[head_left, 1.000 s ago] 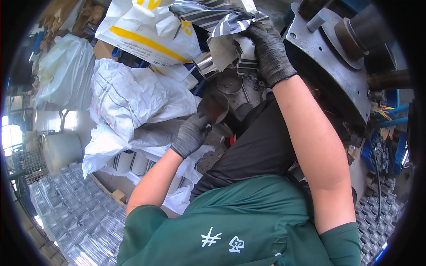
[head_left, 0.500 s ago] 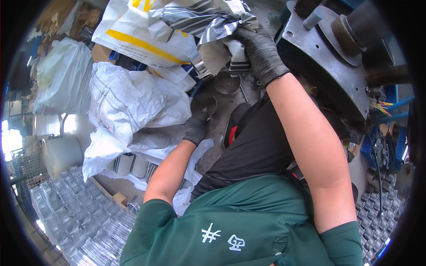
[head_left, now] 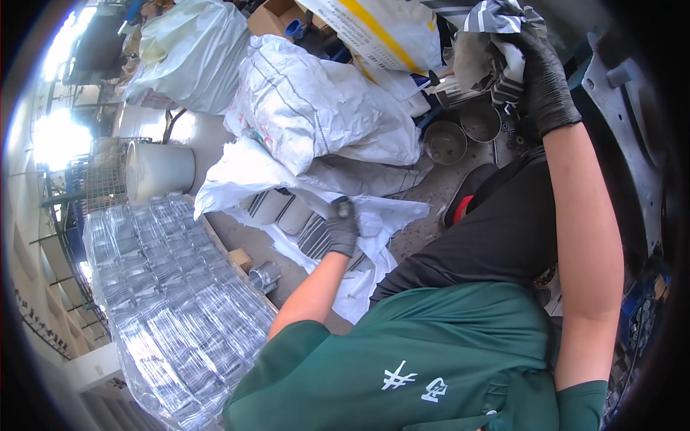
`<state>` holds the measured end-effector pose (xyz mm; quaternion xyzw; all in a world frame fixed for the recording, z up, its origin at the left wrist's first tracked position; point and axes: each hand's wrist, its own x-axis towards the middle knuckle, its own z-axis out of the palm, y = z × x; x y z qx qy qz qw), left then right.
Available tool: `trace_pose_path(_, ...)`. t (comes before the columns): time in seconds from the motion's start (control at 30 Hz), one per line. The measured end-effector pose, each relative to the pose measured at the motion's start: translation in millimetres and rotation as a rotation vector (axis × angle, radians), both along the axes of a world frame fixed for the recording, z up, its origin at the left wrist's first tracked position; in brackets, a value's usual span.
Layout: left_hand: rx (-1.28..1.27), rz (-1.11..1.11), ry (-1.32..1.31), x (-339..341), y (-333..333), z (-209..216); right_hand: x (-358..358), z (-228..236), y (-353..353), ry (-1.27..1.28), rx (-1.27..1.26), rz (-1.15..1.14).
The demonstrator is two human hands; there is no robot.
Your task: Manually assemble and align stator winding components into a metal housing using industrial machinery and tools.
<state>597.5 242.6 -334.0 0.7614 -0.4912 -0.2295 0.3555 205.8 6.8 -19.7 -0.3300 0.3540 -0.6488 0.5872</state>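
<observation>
My right hand (head_left: 548, 90), in a black glove, is closed on a crumpled striped plastic wrapper (head_left: 492, 18) at the upper right. The wrapper's torn end hangs open, showing a grey inside. Below it, two round metal cups (head_left: 445, 162) stand side by side on the floor. My left hand (head_left: 343, 228), also gloved, has its fingers curled over the open mouth of a white woven sack (head_left: 244, 176); whatever they grip is hidden. Striped packs (head_left: 293, 215) lie in that mouth, beside and under the left hand.
A bulging white sack (head_left: 316, 100) and a yellow-striped paper bag (head_left: 381, 36) lie ahead. Film-wrapped stacked goods (head_left: 172, 287) fill the left, near a white bucket (head_left: 162, 171) and a small metal can (head_left: 264, 276). Machinery (head_left: 632, 136) stands at right.
My left hand has moved from the metal cup back to the sack of striped packs. The right hand still holds the wrapper. The whole view has swung left.
</observation>
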Motion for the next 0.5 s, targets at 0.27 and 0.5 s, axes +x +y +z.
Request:
trace_pose_path(0.27, -0.018, 1.020, 0.541, 154.0, 44.3, -51.1, -13.1, -15.0, -6.1, 0.111, -0.054, 0.038)
trace_pose_path(0.5, 0.287, -0.203, 0.999, 328.3, 149.5, -76.4, -4.5, -39.6, -27.2, -0.002, -0.019, 0.067)
